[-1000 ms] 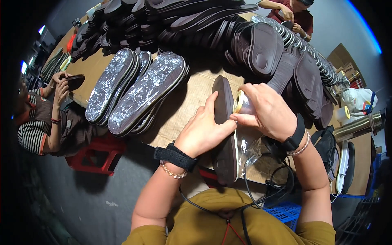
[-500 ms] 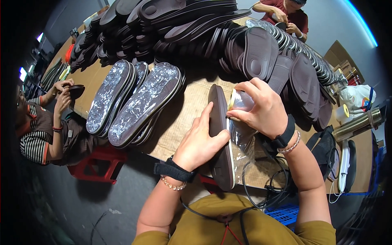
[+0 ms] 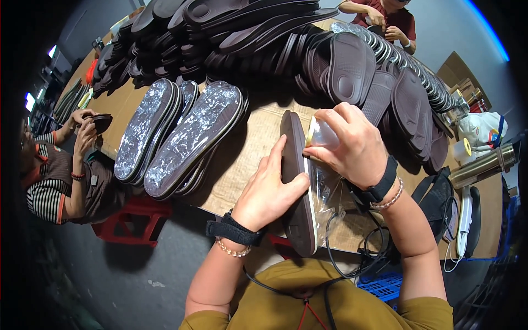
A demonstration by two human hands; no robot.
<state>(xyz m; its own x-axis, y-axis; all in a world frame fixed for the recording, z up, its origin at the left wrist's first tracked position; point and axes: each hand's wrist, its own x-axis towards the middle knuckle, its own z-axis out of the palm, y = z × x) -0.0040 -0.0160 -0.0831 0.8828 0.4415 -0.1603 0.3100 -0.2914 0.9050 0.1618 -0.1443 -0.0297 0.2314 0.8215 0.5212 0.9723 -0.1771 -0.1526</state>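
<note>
My left hand (image 3: 268,193) grips a dark brown shoe sole (image 3: 297,220) that stands tilted on its edge, fingers along one face and thumb at its pale rim. In my right hand (image 3: 352,144) is a small roll of clear film (image 3: 324,135) with a yellowish edge, pinched between thumb and fingers against the upper part of the sole's rim. Loose clear film (image 3: 328,192) hangs below that hand, beside the sole. To the left lie stacks of film-covered soles (image 3: 195,140), shiny and wrinkled on top.
Piled brown soles (image 3: 352,69) line the table's (image 3: 261,151) far side. On the right are a black bag (image 3: 434,201), a metal flask (image 3: 481,168), another roll (image 3: 461,149) and looped black cable (image 3: 357,258). One co-worker (image 3: 60,170) sits left by a red stool (image 3: 129,220); another (image 3: 393,25) works beyond.
My right hand and the roll have shifted slightly up and left along the sole's rim. My left hand holds nearly still. The far co-worker's hands have moved a little.
</note>
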